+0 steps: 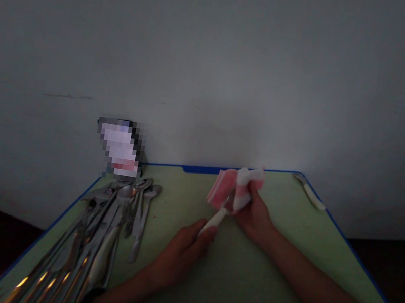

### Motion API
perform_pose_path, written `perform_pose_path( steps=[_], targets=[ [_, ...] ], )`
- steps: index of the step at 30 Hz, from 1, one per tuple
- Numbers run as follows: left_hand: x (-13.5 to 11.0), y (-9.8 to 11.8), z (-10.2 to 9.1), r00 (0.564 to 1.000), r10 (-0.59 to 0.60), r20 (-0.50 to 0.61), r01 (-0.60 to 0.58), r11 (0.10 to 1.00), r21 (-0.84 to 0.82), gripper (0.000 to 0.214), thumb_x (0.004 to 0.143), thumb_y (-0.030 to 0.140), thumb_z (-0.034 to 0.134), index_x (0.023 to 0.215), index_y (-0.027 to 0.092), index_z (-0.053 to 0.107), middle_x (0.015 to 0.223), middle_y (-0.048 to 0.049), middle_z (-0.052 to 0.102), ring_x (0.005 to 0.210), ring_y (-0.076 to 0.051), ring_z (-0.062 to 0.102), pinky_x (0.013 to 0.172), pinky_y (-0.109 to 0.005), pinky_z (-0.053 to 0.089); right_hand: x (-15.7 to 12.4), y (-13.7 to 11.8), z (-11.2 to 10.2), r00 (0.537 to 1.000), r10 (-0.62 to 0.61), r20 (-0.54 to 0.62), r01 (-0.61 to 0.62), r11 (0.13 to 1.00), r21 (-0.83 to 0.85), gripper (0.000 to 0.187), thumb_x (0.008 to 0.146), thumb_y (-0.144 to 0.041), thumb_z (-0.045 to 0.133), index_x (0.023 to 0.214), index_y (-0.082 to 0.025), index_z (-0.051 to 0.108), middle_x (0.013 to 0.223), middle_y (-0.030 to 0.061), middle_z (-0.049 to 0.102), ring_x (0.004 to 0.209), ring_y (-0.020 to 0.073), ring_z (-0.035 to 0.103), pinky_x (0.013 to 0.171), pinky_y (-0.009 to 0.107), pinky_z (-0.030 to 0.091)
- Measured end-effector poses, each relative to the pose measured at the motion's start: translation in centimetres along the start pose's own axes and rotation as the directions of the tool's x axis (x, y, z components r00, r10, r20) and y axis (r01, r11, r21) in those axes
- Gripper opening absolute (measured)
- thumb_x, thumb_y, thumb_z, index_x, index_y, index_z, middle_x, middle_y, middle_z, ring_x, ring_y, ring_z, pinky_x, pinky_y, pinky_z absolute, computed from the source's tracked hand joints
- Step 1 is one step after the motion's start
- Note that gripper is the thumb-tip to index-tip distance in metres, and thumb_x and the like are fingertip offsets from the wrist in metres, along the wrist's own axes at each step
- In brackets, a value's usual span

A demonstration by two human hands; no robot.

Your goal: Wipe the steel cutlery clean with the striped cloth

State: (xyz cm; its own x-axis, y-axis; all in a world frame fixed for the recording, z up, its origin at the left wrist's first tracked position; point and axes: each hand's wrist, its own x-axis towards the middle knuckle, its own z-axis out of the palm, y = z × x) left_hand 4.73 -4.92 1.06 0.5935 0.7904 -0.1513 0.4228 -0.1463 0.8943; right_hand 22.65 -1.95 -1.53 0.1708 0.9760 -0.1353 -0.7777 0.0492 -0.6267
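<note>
My left hand (188, 244) is closed around the pale handle of a piece of cutlery (213, 221), which points up and away to the right. Its metal far end goes into a pink-and-white cloth (224, 188), so its kind cannot be made out. My right hand (256, 216) grips the cloth, folded about that end, above the middle of the table. To the left of my left hand lies a heap of metal cutlery (99, 222), with spoons and long handles among it.
A phone (120, 149) with a lit, blurred screen leans on the wall behind the heap. Another white-handled piece of cutlery (313, 194) rests at the far right corner. The pale green table (242, 291) has a blue rim and stands against a grey wall (216, 61).
</note>
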Motion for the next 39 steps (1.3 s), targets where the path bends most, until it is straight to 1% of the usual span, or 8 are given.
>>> perform_pose_path(
  steps=[2,5,12,21,25,31,36,39],
  targets=[
    [0.1,-0.1,0.1,0.999,-0.024,-0.039,0.023,0.999,-0.042,0.034,0.090,0.045,0.033,0.074,0.018,0.045,0.062,0.0046,0.043,0.057,-0.011,0.042,0.053,-0.021,0.035,0.3,-0.5,-0.2,0.997,0.032,0.066,-0.041,0.990,0.132,0.026,0.083,-0.040,0.046,0.097,-0.023,0.059,0.089,0.0011,0.066,0.082,0.0173,0.060,0.067,0.030,0.049],
    [0.2,-0.1,0.2,0.998,-0.036,-0.060,0.030,0.995,-0.094,0.034,0.090,0.047,0.031,0.074,0.019,0.042,0.060,0.0056,0.040,0.053,-0.010,0.039,0.049,-0.021,0.033,0.4,-0.8,-0.6,0.991,0.074,0.114,-0.094,0.979,0.179,0.026,0.083,-0.035,0.043,0.099,-0.022,0.058,0.096,0.0016,0.066,0.089,0.0176,0.060,0.073,0.031,0.050],
    [0.2,0.0,0.3,0.998,-0.027,-0.050,0.024,0.998,-0.062,0.031,0.090,0.045,0.033,0.077,0.019,0.043,0.059,0.0059,0.042,0.053,-0.010,0.040,0.049,-0.021,0.032,0.9,0.3,-0.9,0.981,0.189,0.047,-0.190,0.982,0.009,0.015,0.074,-0.011,0.053,0.088,-0.013,0.060,0.081,0.0056,0.067,0.074,0.0166,0.061,0.073,0.030,0.050],
    [0.1,0.2,0.3,0.999,-0.015,-0.044,0.013,1.000,-0.029,0.032,0.091,0.045,0.031,0.081,0.017,0.044,0.058,0.0057,0.044,0.053,-0.010,0.042,0.052,-0.021,0.035,0.4,-0.7,-1.1,0.969,0.222,0.104,-0.230,0.971,0.069,0.019,0.071,-0.014,0.047,0.083,-0.018,0.060,0.077,0.0027,0.066,0.073,0.0170,0.061,0.076,0.035,0.049],
    [0.0,0.1,0.2,1.000,-0.014,-0.022,0.014,0.999,-0.033,0.034,0.091,0.046,0.032,0.086,0.017,0.047,0.058,0.0055,0.045,0.052,-0.010,0.043,0.050,-0.021,0.035,0.2,-0.4,-0.7,0.965,0.246,0.087,-0.242,0.969,-0.055,0.017,0.070,-0.021,0.049,0.079,-0.016,0.063,0.072,0.0048,0.066,0.077,0.0196,0.061,0.078,0.034,0.047],
    [-0.1,0.3,0.1,1.000,0.002,-0.026,-0.001,0.999,0.038,0.032,0.090,0.044,0.034,0.093,0.016,0.050,0.065,0.0028,0.050,0.058,-0.013,0.047,0.055,-0.023,0.038,-0.1,-0.4,-0.4,0.968,0.160,0.194,-0.143,0.985,-0.099,0.023,0.071,-0.034,0.055,0.088,-0.020,0.064,0.087,0.0028,0.067,0.087,0.0184,0.059,0.085,0.031,0.044],
    [0.1,0.2,0.2,0.995,0.093,-0.038,-0.087,0.986,0.139,0.030,0.089,0.038,0.039,0.107,0.017,0.050,0.090,-0.0044,0.061,0.078,-0.018,0.055,0.071,-0.028,0.041,-0.1,0.0,-0.5,0.952,0.220,0.212,-0.181,0.965,-0.187,0.021,0.067,-0.025,0.063,0.087,-0.017,0.062,0.077,0.0019,0.066,0.074,0.0168,0.060,0.074,0.032,0.047],
    [0.0,0.2,0.3,0.996,0.093,-0.010,-0.089,0.980,0.179,0.030,0.089,0.038,0.040,0.109,0.018,0.050,0.093,-0.0056,0.062,0.080,-0.020,0.057,0.073,-0.029,0.041,-0.5,0.0,-0.6,0.951,0.214,0.223,-0.143,0.945,-0.294,0.024,0.064,-0.020,0.068,0.087,-0.016,0.062,0.078,0.0018,0.066,0.068,0.0136,0.059,0.070,0.028,0.046]
  ],
)
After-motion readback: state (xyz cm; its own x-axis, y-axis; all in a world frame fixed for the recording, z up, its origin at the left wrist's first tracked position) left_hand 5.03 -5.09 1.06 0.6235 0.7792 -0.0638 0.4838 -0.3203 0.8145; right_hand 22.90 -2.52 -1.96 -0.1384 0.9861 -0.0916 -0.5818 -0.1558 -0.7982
